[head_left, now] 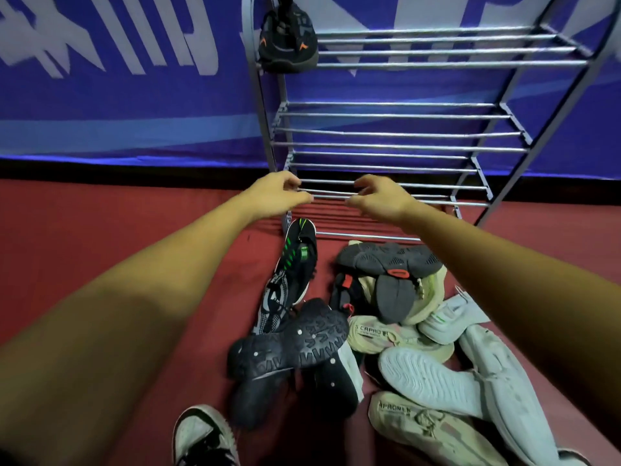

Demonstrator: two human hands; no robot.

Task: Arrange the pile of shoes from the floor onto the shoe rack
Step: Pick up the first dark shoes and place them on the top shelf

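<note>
Head view: left hand (279,196) and right hand (379,201) hover at the shoe rack (403,64), fingers loosely curled, holding no shoe. The pile of shoes (369,331) lies on the floor (100,210) beneath them; likely light, soft uppers, stiff soles, best gripped at the heel.

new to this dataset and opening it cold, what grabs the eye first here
Both bare arms reach forward, left hand and right hand curled at a lower rail of the metal shoe rack, grip unclear. Below them a pile of shoes lies jumbled on the red floor, several sole-up. One black shoe with orange marks sits alone at the rack's top left.
</note>
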